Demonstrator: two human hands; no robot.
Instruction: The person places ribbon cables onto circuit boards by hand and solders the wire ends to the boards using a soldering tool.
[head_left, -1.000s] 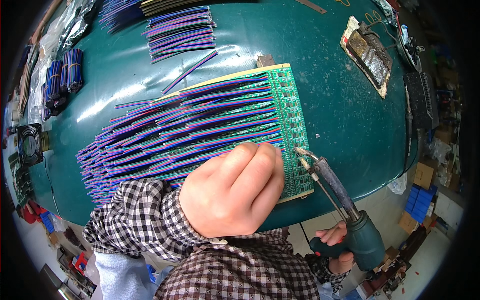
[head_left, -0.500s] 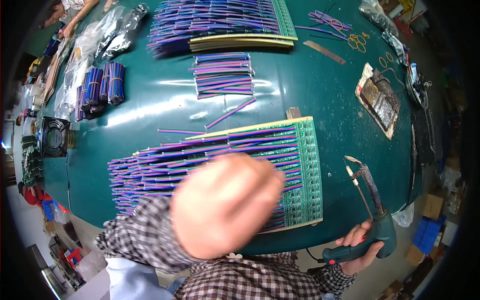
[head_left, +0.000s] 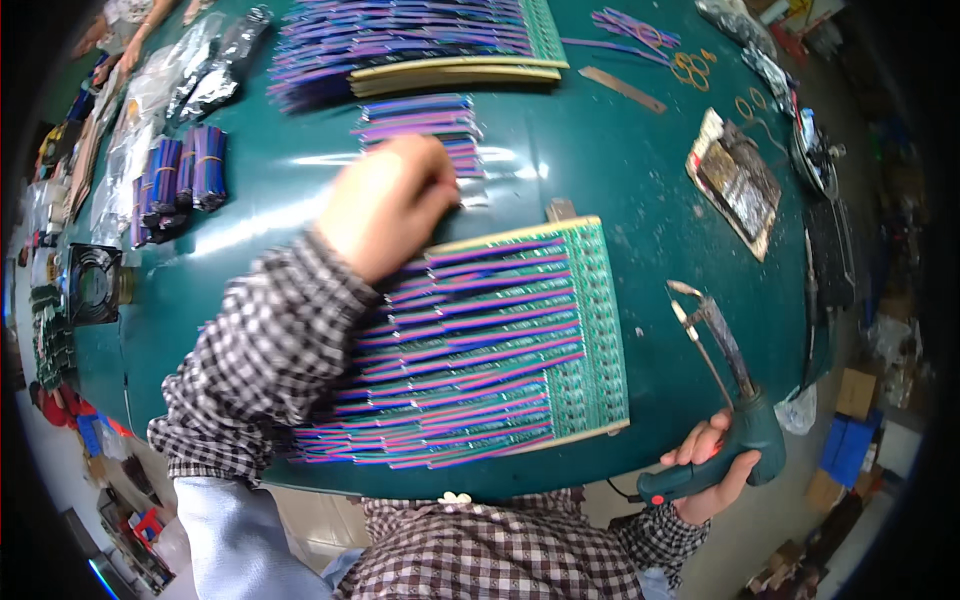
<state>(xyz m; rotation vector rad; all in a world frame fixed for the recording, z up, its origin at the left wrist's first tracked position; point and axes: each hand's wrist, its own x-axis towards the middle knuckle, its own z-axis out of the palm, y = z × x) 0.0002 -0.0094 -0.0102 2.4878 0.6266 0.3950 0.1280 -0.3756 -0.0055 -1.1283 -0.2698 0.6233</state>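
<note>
My left hand [head_left: 390,200] is over the gap between a small pile of multicoloured ribbon wires [head_left: 425,108] and the green circuit board panel [head_left: 595,330]. Its fingers are curled closed; whatever they pinch is hidden. Rows of blue, pink and black wires run leftward across the panel from its green right side, and my left forearm covers part of them. At the lower right my right hand [head_left: 712,468] grips the dark green handle of a soldering gun [head_left: 757,440]. The gun's tip points up and left, beside the panel and apart from it.
Beyond the wire pile lies a thick stack of wired panels [head_left: 455,78]. Bundled wires [head_left: 208,168] and plastic bags [head_left: 225,75] are on the left, near a black fan [head_left: 95,283]. Toward the right are a metal strip [head_left: 622,88], rubber bands [head_left: 690,70] and a dirty solder tray [head_left: 738,190].
My left hand has moved from over the panel up and left to the small wire pile, uncovering the panel's wires. My right hand still holds the soldering gun. The view has shifted slightly.
</note>
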